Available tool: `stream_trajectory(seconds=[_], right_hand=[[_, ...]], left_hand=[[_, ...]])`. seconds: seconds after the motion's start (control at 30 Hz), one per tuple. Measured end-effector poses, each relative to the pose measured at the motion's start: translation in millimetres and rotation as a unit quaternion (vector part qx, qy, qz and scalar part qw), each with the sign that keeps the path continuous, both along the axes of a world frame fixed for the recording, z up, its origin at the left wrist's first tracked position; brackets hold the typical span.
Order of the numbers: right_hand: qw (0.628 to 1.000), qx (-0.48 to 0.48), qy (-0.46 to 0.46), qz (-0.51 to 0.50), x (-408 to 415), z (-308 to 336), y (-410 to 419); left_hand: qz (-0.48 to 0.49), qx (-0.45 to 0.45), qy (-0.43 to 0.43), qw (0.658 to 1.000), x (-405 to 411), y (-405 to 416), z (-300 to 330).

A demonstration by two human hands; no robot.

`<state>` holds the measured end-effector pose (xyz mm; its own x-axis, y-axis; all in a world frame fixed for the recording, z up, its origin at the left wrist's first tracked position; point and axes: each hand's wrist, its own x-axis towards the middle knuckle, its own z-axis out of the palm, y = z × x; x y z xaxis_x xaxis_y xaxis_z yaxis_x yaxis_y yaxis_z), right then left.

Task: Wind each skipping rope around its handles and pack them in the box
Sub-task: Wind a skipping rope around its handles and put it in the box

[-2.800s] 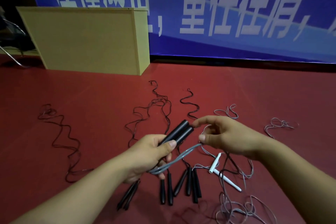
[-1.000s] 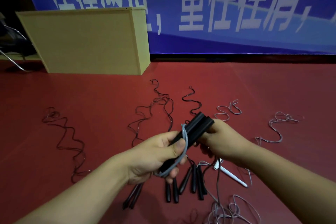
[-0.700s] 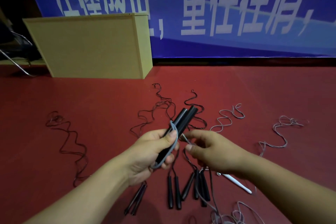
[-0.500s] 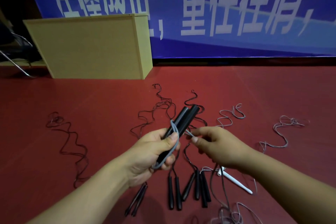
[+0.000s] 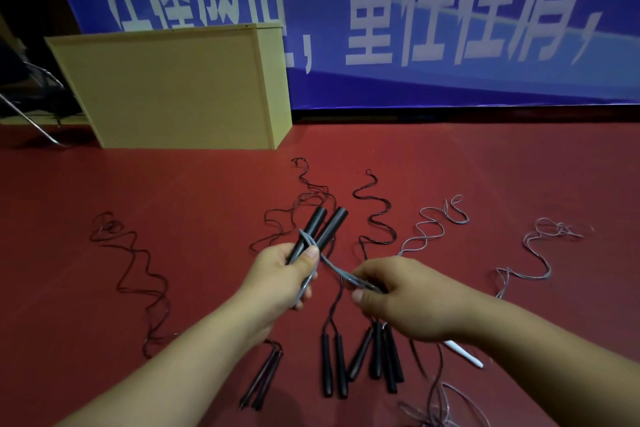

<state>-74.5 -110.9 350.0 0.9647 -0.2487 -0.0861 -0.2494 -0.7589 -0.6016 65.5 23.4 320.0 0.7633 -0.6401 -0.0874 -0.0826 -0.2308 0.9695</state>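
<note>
The left hand (image 5: 277,282) grips two black cylindrical plastic handles (image 5: 323,227) together, while the right hand (image 5: 398,298) pinches their thin grey rope (image 5: 337,269).

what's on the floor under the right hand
Under the right hand lie black handles side by side on the red floor, and a white handle pokes out past the wrist. Their upper ends are covered.

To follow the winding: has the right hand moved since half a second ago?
Yes. The right hand, pinching the grey rope, dropped toward the black handles on the floor, away from the held handles.
</note>
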Motion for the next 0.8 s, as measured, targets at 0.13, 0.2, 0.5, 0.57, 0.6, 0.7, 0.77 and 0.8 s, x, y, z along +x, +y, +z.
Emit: stream_trajectory(seconds=[0.13,0.2,0.5,0.57,0.6,0.7,0.77,0.8], right_hand=[[0.998,-0.006,0.003,-0.063,-1,-1,-1],[0.996,-0.005,0.015,-0.086,-3,0,0],[0.999,-0.026,-0.012,-0.018,-8,7,4],[0.999,-0.013,-0.035,-0.011,-9,6,5],[0.999,-0.004,-0.050,-0.010,-8,6,5],[0.995,0.000,-0.099,-0.022,-6,5,3],[0.991,-0.013,-0.129,-0.036,-6,5,0],[0.989,-0.018,-0.142,-0.044,-6,5,-1]], left_hand=[[0.019,0.029,-0.032,0.999,4,2,-4],[0.032,0.029,-0.040,0.998,5,2,-4],[0.027,0.085,-0.045,0.995,11,1,-19],[-0.024,0.121,-0.072,0.990,8,2,-20],[-0.049,0.137,-0.088,0.985,6,2,-20],[-0.103,0.170,-0.130,0.971,-2,2,-16],[-0.139,0.182,-0.158,0.961,-7,2,-10],[-0.165,0.184,-0.168,0.954,-9,2,-7]])
